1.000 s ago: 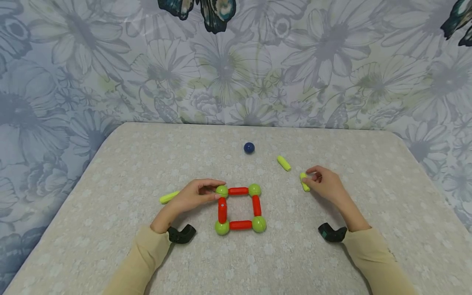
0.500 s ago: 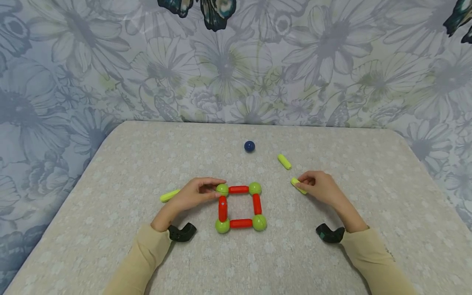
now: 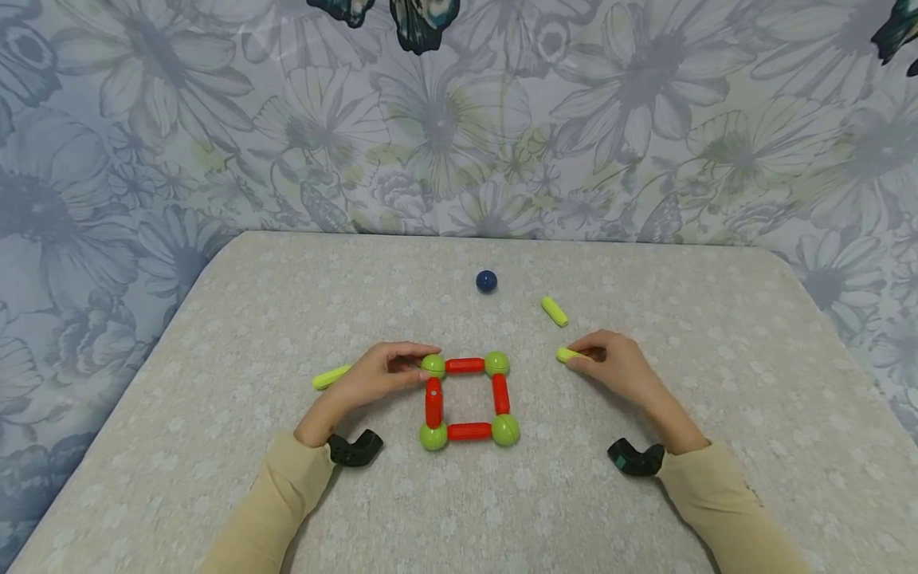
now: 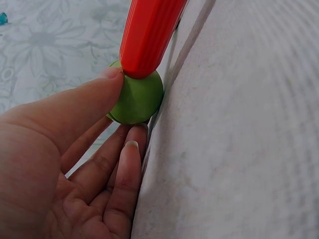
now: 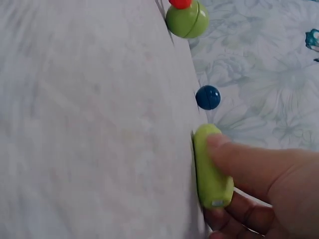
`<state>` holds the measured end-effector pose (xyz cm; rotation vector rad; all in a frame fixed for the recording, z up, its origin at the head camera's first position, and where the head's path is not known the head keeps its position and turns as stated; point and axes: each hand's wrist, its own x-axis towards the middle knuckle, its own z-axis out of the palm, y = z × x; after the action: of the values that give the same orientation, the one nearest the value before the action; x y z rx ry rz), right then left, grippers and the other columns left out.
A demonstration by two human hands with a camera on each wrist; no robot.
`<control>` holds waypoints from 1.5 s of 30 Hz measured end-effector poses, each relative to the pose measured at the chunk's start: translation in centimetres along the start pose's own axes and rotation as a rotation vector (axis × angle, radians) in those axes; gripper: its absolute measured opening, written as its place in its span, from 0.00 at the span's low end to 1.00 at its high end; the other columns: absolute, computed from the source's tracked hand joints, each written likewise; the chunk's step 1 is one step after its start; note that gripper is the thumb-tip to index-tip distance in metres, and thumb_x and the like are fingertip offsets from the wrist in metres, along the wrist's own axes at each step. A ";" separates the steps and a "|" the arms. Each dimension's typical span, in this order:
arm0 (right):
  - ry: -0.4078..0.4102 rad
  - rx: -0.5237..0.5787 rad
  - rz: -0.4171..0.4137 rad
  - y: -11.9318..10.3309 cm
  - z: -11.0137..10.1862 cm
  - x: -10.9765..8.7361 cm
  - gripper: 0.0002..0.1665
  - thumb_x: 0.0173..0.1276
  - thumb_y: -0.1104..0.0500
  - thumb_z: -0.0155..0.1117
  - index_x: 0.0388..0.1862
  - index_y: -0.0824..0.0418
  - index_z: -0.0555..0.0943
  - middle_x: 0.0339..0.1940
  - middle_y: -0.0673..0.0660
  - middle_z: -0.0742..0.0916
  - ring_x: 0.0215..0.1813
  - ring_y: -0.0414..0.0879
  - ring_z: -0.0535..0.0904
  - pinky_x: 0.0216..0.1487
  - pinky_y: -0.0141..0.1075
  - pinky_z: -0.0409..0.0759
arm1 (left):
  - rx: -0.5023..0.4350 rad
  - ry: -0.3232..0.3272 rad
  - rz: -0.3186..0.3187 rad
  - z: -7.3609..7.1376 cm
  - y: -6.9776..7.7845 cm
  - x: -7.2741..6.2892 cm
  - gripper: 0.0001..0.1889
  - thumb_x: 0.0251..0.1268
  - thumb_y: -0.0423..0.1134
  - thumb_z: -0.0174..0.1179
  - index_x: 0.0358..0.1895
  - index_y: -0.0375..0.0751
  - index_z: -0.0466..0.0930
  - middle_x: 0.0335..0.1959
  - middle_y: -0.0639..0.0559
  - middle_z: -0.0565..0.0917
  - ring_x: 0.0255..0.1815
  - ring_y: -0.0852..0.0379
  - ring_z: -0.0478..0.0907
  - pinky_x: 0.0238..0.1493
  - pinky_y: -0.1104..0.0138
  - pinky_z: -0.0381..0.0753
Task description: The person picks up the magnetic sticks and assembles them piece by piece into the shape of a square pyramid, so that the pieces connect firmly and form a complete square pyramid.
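Note:
On the table lies a square frame of red rods point(image 3: 469, 431) joined by green balls point(image 3: 505, 430) at its corners. My left hand point(image 3: 369, 375) pinches the far-left green ball point(image 4: 137, 99) between thumb and fingers, with a red rod point(image 4: 152, 37) running from that ball. To the right of the square, my right hand point(image 3: 617, 363) pinches a yellow-green rod point(image 5: 212, 167) between thumb and fingers, low at the tabletop. Part of this rod is hidden by the thumb.
A dark blue ball point(image 3: 486, 281) lies toward the back of the table point(image 3: 344, 279). Another yellow-green rod point(image 3: 555, 312) lies beyond the right hand. A further yellow-green rod point(image 3: 331, 377) is partly covered by the left hand. A floral-patterned wall point(image 3: 437, 127) stands behind.
My right hand has moved left toward the square, and the yellow-green rod in it has turned from nearly upright in view to nearly sideways. My left hand stays at the same corner ball.

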<state>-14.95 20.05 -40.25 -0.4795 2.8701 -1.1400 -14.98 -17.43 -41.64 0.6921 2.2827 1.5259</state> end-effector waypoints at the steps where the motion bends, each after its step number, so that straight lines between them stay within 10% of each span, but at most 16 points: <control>1: 0.007 -0.008 -0.013 -0.1 0.1 0.0 0.11 0.58 0.63 0.71 0.39 0.67 0.85 0.32 0.54 0.83 0.33 0.47 0.76 0.35 0.41 0.73 | 0.000 -0.001 0.000 0.0 0.0 0.0 0.20 0.62 0.33 0.62 0.57 0.35 0.76 0.50 0.47 0.79 0.47 0.52 0.75 0.45 0.64 0.76; 10: 0.004 0.092 -0.002 -0.5 0.9 -0.1 0.11 0.58 0.62 0.70 0.40 0.64 0.85 0.38 0.55 0.84 0.39 0.48 0.78 0.40 0.39 0.76 | 0.007 0.001 -0.002 0.0 0.0 0.0 0.20 0.61 0.33 0.63 0.57 0.35 0.76 0.51 0.47 0.79 0.48 0.52 0.75 0.46 0.63 0.75; 25: -0.270 0.713 0.024 -5.0 2.6 -1.0 0.17 0.70 0.62 0.58 0.52 0.72 0.72 0.44 0.64 0.83 0.45 0.48 0.80 0.47 0.39 0.77 | -0.011 0.000 0.002 0.0 -0.1 0.1 0.20 0.61 0.31 0.62 0.58 0.33 0.76 0.51 0.45 0.79 0.48 0.51 0.75 0.46 0.64 0.75; 45: -0.423 0.825 -0.106 -6.2 4.6 -2.0 0.17 0.66 0.67 0.61 0.53 0.70 0.72 0.44 0.66 0.81 0.47 0.55 0.79 0.46 0.42 0.77 | -0.002 0.006 -0.002 -0.1 0.4 0.1 0.20 0.60 0.32 0.64 0.57 0.33 0.77 0.49 0.46 0.80 0.47 0.52 0.75 0.45 0.64 0.76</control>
<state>-10.73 13.24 -39.66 -0.6996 1.8252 -1.8094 -15.02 -17.29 -41.22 0.6850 2.2853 1.5319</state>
